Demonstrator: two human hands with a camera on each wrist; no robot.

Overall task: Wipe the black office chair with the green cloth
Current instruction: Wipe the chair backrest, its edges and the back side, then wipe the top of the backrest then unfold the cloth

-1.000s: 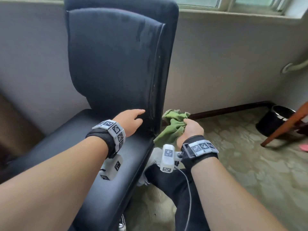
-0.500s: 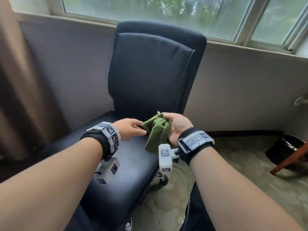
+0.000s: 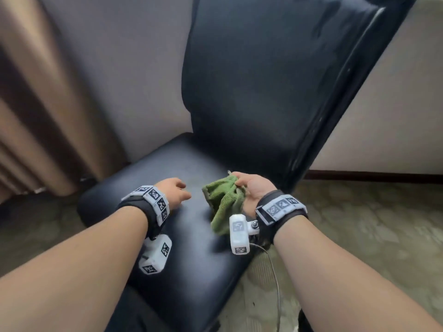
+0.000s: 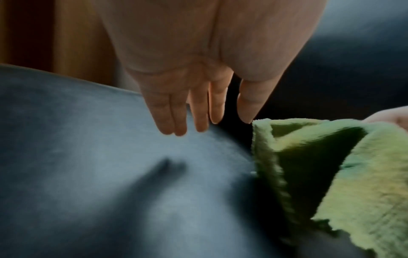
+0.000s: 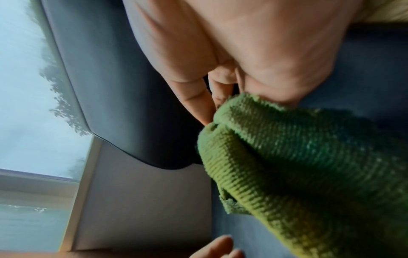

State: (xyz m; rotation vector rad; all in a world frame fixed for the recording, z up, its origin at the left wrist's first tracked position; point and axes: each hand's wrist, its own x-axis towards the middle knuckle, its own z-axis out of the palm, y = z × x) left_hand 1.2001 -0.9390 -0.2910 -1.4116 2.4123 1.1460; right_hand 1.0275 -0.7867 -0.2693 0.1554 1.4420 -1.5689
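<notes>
The black office chair (image 3: 275, 75) fills the middle of the head view, its seat (image 3: 182, 236) under both hands. My right hand (image 3: 251, 188) grips the bunched green cloth (image 3: 224, 202) above the seat's right half; the cloth hangs down from the fingers. In the right wrist view the fingers (image 5: 198, 103) pinch the cloth (image 5: 309, 165). My left hand (image 3: 176, 194) hovers just left of the cloth with straight, relaxed fingers (image 4: 176, 113) held over the seat (image 4: 88, 174), holding nothing. The cloth (image 4: 331, 174) nearly touches the left thumb's tip.
A brown curtain (image 3: 36, 104) hangs at the left beside a grey wall (image 3: 124, 68). Patterned floor (image 3: 371, 236) lies to the right of the chair, with a dark baseboard (image 3: 383, 174) along the wall. A window (image 5: 22, 87) shows in the right wrist view.
The view has dropped and moved closer to the seat. Both hands have stayed over the seat; the right hand still grips the cloth, and the left hand has drawn slightly away from it.
</notes>
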